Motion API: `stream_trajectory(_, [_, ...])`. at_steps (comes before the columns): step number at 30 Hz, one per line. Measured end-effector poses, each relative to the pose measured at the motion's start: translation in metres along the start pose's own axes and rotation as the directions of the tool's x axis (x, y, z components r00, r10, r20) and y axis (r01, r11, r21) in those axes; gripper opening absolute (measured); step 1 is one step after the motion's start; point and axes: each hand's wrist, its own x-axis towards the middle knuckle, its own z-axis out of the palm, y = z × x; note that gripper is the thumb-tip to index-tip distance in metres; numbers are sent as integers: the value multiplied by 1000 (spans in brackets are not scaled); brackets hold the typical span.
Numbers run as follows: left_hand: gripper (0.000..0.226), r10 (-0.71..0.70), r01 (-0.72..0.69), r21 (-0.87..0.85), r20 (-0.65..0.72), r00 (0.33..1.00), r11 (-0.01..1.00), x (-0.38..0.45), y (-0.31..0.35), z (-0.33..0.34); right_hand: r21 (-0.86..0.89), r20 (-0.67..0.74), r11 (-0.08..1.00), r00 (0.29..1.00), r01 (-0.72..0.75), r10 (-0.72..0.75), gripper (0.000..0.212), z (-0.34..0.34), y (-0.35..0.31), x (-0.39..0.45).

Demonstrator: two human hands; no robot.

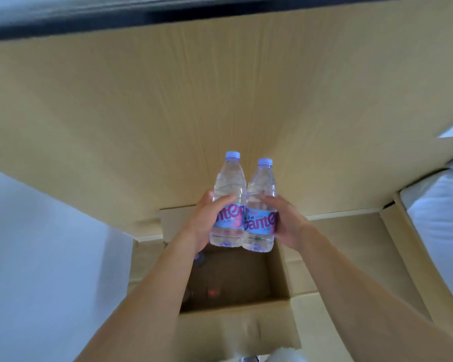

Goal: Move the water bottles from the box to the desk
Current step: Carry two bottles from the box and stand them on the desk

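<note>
Two clear water bottles with pale blue caps and blue labels with pink lettering are held side by side, touching, above the open cardboard box (pixel 285 273). My left hand (pixel 203 223) grips the left bottle (pixel 229 189) around its label. My right hand (pixel 285 220) grips the right bottle (pixel 262 189) the same way. Both bottles are upright, tilted slightly away from me, over the box's far edge. Behind them spreads the light wooden desk (pixel 220 100). Inside the dim box, part of another bottle (pixel 200 257) shows under my left wrist.
The box's flaps (pixel 351 257) are folded outward on all sides. A white floor (pixel 37 257) lies to the left. A white cushioned surface (pixel 442 218) sits at the right. A dark strip (pixel 115 19) runs along the desk's far edge.
</note>
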Motion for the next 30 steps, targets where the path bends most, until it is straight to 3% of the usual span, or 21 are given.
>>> stream_trajectory(4, [36, 33, -35, 33, 66, 997, 999, -20, 37, 22, -22, -84, 995, 991, 100, -102, 96, 7, -34, -39])
stream_trajectory(9, [36, 75, -94, 106, 173, 982, 990, -34, 65, 48, 46, -140, 978, 971, 203, -195, 87, 3, -51, -81])
stream_trajectory(16, [41, 93, -175, 199, 365, 926, 964, -48, 69, 80, 106, -316, 937, 905, 331, -284, 96, -6, -45, -144])
stream_trajectory(20, [38, 16, -146, 226, 493, 870, 963, -57, 54, 103, 157, -410, 904, 859, 399, -308, 93, -22, -25, -179])
stream_trajectory(26, [47, -79, -151, 291, 650, 756, 945, -81, 24, 154, 213, -563, 854, 774, 475, -290, 56, -56, 14, -245])
stream_trajectory(30, [51, -158, -183, 368, 724, 671, 912, -104, -1, 197, 182, -679, 810, 667, 558, -307, 81, -69, 38, -298])
